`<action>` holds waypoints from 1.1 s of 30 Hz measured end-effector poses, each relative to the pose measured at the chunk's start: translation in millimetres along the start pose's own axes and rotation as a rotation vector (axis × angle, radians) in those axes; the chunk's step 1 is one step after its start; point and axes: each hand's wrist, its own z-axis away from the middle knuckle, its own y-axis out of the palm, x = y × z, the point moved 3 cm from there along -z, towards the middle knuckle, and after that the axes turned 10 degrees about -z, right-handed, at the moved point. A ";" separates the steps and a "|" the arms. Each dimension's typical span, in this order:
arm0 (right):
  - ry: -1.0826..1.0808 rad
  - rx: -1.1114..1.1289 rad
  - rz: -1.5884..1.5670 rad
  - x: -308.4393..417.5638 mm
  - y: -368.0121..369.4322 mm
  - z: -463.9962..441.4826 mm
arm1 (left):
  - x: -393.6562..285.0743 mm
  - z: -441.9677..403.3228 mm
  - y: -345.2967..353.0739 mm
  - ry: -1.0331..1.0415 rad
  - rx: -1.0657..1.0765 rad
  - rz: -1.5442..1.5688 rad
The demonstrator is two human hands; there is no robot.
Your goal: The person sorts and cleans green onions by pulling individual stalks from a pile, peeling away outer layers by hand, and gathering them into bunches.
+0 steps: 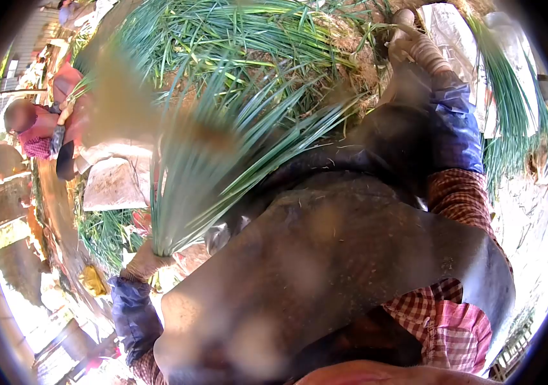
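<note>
My left hand is closed round one end of the green onion bunch; I'd grip snugly without crushing; my right hand is beside the leaf heap, finger opening unclear.

Harsh daylight, blown-out glare at both sides, fisheye-curved edges, hazy smudges across the middle.

no readable text, labels, brands, numbers or signs, as far as the blurred, smudged view shows
</note>
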 end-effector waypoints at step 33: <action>-0.540 -0.193 0.443 172.4 117.3 41.4 | 25.1 0.0 21.1 -0.041 -0.036 -0.024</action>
